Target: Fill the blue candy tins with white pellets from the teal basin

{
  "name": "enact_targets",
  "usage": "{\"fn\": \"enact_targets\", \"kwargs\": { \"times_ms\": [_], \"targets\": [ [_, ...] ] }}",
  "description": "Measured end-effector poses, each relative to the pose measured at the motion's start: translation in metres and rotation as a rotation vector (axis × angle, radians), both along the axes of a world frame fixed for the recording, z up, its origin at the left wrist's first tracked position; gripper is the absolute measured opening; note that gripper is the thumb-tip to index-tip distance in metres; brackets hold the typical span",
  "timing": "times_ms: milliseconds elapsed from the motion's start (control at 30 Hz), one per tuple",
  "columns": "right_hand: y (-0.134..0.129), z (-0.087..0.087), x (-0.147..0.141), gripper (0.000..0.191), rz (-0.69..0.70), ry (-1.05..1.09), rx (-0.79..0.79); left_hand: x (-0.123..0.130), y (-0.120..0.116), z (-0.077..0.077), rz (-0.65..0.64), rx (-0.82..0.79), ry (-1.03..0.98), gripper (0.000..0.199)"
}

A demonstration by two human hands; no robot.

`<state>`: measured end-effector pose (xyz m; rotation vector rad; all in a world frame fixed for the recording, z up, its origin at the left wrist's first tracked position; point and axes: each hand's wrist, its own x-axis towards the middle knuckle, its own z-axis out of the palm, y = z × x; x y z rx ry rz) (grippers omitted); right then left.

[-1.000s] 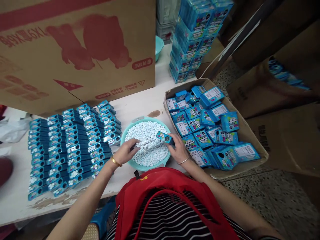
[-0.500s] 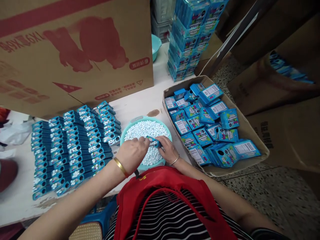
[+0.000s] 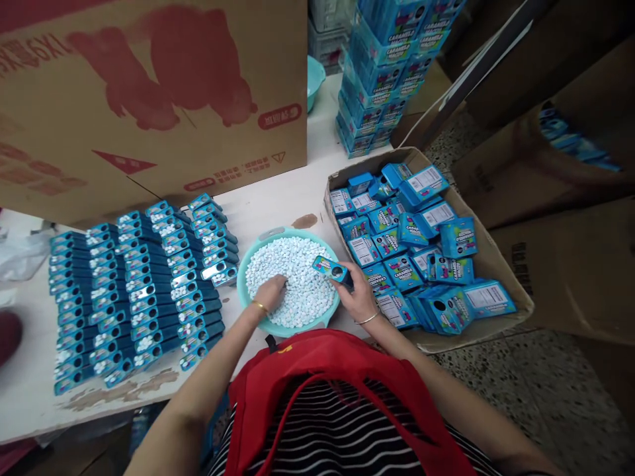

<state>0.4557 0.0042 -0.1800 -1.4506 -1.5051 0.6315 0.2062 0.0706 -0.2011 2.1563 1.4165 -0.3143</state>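
A turquoise basin (image 3: 243, 291) full of small white candies (image 3: 292, 264) sits in front of me on the table. My left hand (image 3: 270, 295) dips into the candies at the basin's left side, its fingers curled together and their tips hidden; what they hold cannot be made out. Over the basin's right rim, my right hand (image 3: 358, 291) grips a blue candy box (image 3: 328, 268). The box is tilted with its narrow printed end up, and a dark round hole shows at that end.
Rows of blue candy boxes (image 3: 141, 291) stand on the white table (image 3: 278, 195) at left, several with white candies on top. A cardboard tray (image 3: 516, 320) of blue boxes lies at right. Behind are a large carton (image 3: 198, 145) and a stack of wrapped packs (image 3: 381, 79).
My left hand has left the candy box and gone down into the candies. My right hand has moved right and slightly away with the box, which now shows its hole.
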Motion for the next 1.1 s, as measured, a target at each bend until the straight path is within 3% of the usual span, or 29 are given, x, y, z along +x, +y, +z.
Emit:
{"fn": "enact_targets", "kwargs": {
  "times_ms": [100, 233, 333, 467, 567, 667, 867, 1000, 1100],
  "targets": [
    [-0.002, 0.0, 0.0, 0.033, -0.036, 0.032, -0.029, 0.015, -0.003, -0.015, 0.01, -0.003, -0.106, 0.025],
    [-0.004, -0.002, -0.001, 0.033, -0.054, 0.048, -0.047, 0.004, -0.008, -0.005, 0.005, -0.024, -0.242, 0.023],
    [-0.004, -0.003, 0.0, 0.033, -0.048, 0.034, -0.042, -0.012, -0.01, 0.022, 0.01, -0.02, -0.405, 0.024],
    [-0.002, -0.006, -0.003, 0.033, -0.002, -0.04, -0.017, -0.02, -0.009, 0.077, -0.057, 0.028, -0.495, 0.025],
    [0.0, -0.006, -0.011, 0.04, 0.084, -0.086, 0.038, -0.014, -0.006, 0.116, -0.173, 0.08, -0.438, 0.022],
    [0.003, -0.005, -0.021, 0.049, 0.168, -0.098, 0.101, 0.001, -0.005, 0.146, -0.279, 0.122, -0.234, 0.018],
    [0.002, -0.008, -0.035, 0.052, 0.243, -0.098, 0.156, 0.05, -0.019, 0.188, -0.404, 0.244, 0.272, 0.017],
    [0.001, -0.012, -0.038, 0.049, 0.238, -0.058, 0.14, 0.067, -0.028, 0.211, -0.473, 0.29, 0.338, 0.024],
    [0.001, -0.01, -0.034, 0.046, 0.225, -0.003, 0.104, 0.055, -0.023, 0.215, -0.434, 0.325, 0.269, 0.017]
  ]
}}
